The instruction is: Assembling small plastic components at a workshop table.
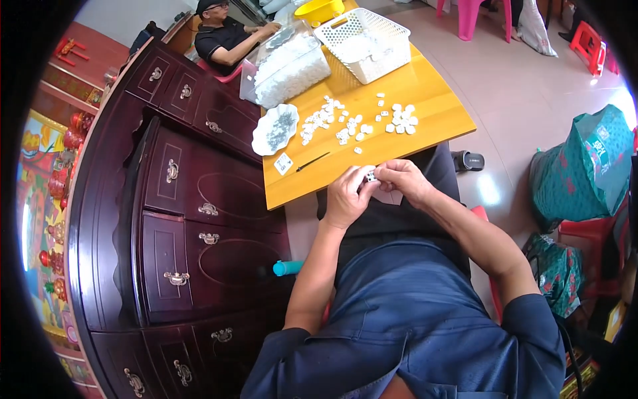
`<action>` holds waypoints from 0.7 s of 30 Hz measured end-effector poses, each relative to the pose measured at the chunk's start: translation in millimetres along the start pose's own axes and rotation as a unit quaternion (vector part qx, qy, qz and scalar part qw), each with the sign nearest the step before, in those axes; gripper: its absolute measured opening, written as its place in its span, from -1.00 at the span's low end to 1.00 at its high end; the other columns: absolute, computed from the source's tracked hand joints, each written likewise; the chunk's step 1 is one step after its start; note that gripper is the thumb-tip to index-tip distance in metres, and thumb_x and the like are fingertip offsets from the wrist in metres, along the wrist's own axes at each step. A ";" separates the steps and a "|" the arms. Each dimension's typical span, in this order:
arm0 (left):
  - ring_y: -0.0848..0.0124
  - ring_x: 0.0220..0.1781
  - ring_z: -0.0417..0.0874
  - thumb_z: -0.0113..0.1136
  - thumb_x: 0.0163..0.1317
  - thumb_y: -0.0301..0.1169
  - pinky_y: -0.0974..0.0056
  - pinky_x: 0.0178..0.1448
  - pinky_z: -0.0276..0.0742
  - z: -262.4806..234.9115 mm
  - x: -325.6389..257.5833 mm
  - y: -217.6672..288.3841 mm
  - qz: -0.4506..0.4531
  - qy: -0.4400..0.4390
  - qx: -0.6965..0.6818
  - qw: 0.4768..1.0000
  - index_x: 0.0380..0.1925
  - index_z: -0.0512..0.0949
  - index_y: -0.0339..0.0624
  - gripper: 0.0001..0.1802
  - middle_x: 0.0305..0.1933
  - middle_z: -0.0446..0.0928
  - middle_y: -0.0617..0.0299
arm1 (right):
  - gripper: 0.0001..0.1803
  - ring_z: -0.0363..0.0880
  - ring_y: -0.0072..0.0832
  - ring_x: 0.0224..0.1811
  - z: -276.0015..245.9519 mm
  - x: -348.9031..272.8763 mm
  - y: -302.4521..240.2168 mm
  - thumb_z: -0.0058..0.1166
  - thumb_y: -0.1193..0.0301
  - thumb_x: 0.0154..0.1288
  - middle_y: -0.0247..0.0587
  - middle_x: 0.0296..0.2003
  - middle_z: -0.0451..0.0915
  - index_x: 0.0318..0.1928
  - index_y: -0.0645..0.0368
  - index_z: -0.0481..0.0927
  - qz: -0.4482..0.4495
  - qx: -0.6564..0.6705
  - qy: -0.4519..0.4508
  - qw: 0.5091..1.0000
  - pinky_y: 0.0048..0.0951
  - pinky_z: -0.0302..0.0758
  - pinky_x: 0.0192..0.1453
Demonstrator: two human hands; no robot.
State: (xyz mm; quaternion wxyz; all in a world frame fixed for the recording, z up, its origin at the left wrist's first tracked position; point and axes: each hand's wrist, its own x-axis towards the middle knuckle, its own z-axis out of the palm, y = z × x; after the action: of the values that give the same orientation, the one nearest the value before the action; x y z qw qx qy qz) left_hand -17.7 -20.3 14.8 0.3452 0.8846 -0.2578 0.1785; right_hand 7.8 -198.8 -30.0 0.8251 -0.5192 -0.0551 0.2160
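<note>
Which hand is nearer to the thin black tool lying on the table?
Left. The left hand is to the right of the thin black tool and closer to the person's body; the right hand is farther right, on the far side of the left hand.

Dark blue short-sleeved shirt (415, 302), black trousers (438, 176)

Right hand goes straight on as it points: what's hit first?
Likely the small dotted white piece right at the fingers of the right hand, then the left hand; exact depth is unclear.
</note>
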 end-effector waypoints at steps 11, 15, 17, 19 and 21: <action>0.22 -0.37 0.68 0.39 0.21 -0.45 0.22 -0.25 0.59 0.6 -0.2 0.6 0.043 0.021 0.014 0.999 -0.15 0.63 -0.22 -0.78 -0.29 0.64 0.12 | -0.82 0.48 -0.74 -0.41 0.7 -4.3 3.9 0.20 0.31 0.42 -0.48 -0.43 0.61 -0.27 0.14 0.70 -0.017 -0.001 -0.012 1.000 -0.66 0.42 -0.26; 0.18 -0.35 0.68 0.40 0.22 -0.42 0.20 -0.23 0.58 -0.4 2.0 0.4 0.064 0.035 0.015 0.997 -0.19 0.64 -0.20 -0.81 -0.31 0.65 0.11 | -0.81 0.46 -0.73 -0.41 2.5 -5.5 3.9 0.19 0.32 0.43 -0.48 -0.44 0.59 -0.30 0.15 0.69 -0.034 -0.002 -0.014 0.999 -0.65 0.42 -0.25; 0.17 -0.34 0.68 0.40 0.22 -0.42 0.20 -0.23 0.58 -0.9 2.4 -0.1 0.059 0.034 0.010 0.998 -0.21 0.64 -0.20 -0.82 -0.32 0.65 0.10 | -0.81 0.46 -0.73 -0.40 3.4 -5.8 3.4 0.19 0.32 0.44 -0.48 -0.44 0.59 -0.31 0.15 0.68 -0.038 0.001 -0.020 0.999 -0.64 0.42 -0.25; 0.18 -0.35 0.69 0.40 0.23 -0.41 0.20 -0.24 0.59 -0.4 2.6 -1.0 0.071 0.044 0.009 0.996 -0.23 0.65 -0.20 -0.83 -0.34 0.65 0.11 | -0.80 0.47 -0.73 -0.40 4.2 -6.5 3.5 0.18 0.32 0.44 -0.46 -0.45 0.59 -0.31 0.16 0.68 -0.036 0.000 -0.018 0.999 -0.63 0.43 -0.25; 0.18 -0.35 0.69 0.40 0.22 -0.41 0.20 -0.24 0.59 2.2 2.4 -2.3 0.058 0.042 -0.006 0.997 -0.25 0.65 -0.21 -0.84 -0.35 0.65 0.11 | -0.80 0.47 -0.72 -0.40 3.5 -6.0 3.2 0.18 0.32 0.44 -0.46 -0.45 0.59 -0.31 0.17 0.68 -0.033 -0.002 -0.013 0.999 -0.63 0.43 -0.25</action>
State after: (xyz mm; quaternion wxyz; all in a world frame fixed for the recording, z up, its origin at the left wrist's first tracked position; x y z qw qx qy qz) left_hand -14.2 -21.2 13.2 0.3498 0.8577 -0.2954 0.2340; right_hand 0.3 -197.1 -30.4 0.8302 -0.5155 -0.0833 0.1952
